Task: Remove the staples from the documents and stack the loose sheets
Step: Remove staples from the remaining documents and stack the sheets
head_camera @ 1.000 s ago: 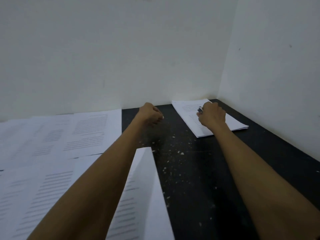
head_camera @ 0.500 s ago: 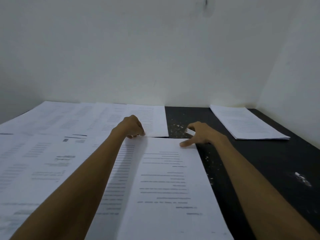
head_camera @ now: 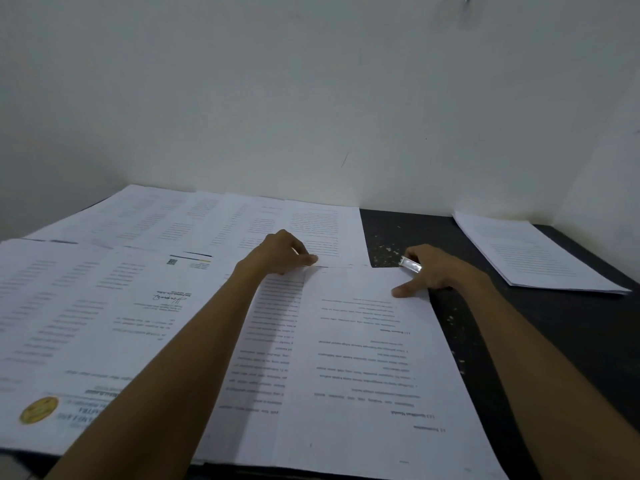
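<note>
Document (head_camera: 363, 341) centre frame; left hand (head_camera: 280, 252) pinches top edge; right hand (head_camera: 436, 271) grips metal tool (head_camera: 410, 265), thumb pinning page; pry gently.

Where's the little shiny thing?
In the head view, the shiny tool is held in the right hand, right of the middle, at the far edge of the paper sheet on the black table.

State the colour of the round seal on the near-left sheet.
Yellow-gold round seal, shown in the head view.
</note>
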